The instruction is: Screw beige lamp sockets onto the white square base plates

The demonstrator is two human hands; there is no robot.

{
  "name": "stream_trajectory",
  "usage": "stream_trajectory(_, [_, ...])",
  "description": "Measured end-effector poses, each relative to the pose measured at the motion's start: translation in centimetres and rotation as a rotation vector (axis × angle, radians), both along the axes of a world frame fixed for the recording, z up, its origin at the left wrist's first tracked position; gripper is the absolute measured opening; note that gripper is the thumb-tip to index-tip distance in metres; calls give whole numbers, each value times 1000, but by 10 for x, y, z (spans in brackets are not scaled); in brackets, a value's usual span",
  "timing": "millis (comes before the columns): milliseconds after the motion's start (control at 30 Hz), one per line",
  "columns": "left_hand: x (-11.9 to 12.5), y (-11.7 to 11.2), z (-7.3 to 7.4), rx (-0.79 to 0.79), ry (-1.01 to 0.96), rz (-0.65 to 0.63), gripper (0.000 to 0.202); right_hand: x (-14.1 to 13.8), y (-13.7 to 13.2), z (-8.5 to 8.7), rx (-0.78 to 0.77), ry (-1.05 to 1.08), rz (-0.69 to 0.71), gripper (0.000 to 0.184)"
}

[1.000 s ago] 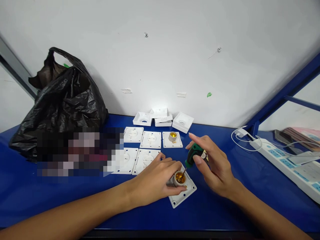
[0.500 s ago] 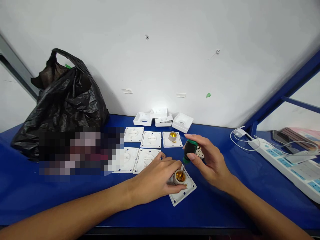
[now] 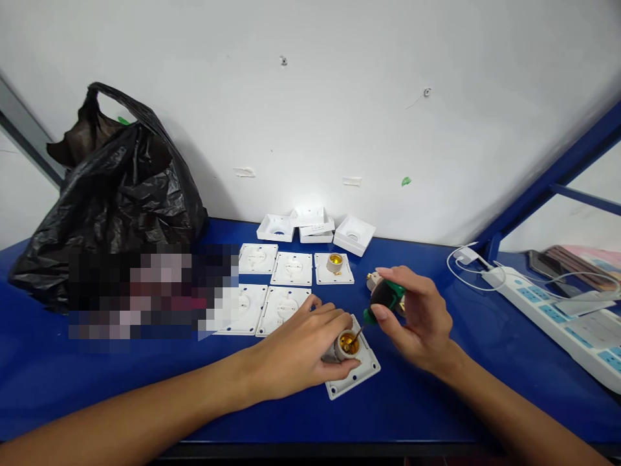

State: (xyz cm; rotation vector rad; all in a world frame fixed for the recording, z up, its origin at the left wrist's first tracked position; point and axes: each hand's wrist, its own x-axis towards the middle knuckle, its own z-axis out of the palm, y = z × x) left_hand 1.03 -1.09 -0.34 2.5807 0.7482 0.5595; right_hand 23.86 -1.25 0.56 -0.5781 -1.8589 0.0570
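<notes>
While the left hand [image 3: 305, 349] steadies a lamp socket [image 3: 348, 345] on its white base plate [image 3: 366, 364], near the front of the desk [image 3: 412, 414], its thumb and fingers are clamped around the cup's pale outer wall. The right hand [image 3: 420, 317] has its thumb and fingers pinched on a screwdriver [image 3: 385, 296], whose shaft slants into the gold-lined cup (whether the tip sits in a screw is too small to tell).

The socket looks light, hard and smooth, perhaps brittle if squeezed hard or levered; its outer wall is the likely place to grip, clear of the metal lining. The plate seems thin and stiff, best held by its edges. The screwdriver's thick handle should turn easily in the fingertips.

Just beyond the right hand lies a partly hidden loose fitting [image 3: 373, 281]. Farther off are 4 white plates [image 3: 292, 268] and 1 plate with a socket [image 3: 334, 262], a power strip [image 3: 548, 310] to the right, and pale box covers [image 3: 354, 234] by the wall [image 3: 339, 97].
</notes>
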Motion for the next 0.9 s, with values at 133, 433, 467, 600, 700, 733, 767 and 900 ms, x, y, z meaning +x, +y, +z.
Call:
stream_trajectory(133, [-1, -1, 0, 55, -3, -71, 34, 1, 1, -1, 122, 165, -77, 56])
stream_trajectory(433, [-3, -2, 3, 21, -36, -99, 27, 0, 2, 2, 161, 96, -51, 58])
stream_trajectory(467, [-3, -2, 4, 7, -31, -96, 24, 1, 2, 2, 147, 66, -49, 58])
stream_trajectory(600, [-2, -1, 5, -38, -14, -89, 25, -2, 1, 3, 137, -17, -27, 63])
stream_trajectory(700, [-2, -2, 5, -59, -9, -83, 26, -5, 1, 4, 103, -18, 8, 65])
stream_trajectory(733, [-2, -2, 5, -63, -6, -80, 25, -5, 0, 4, 87, -17, 15, 65])
stream_trajectory(767, [-2, -2, 6, -68, -3, -76, 24, -5, 0, 4, 69, -16, 24, 64])
stream_trajectory(900, [-2, -2, 7, -87, -8, -69, 26, -3, -1, -1, -3, -11, 77, 62])
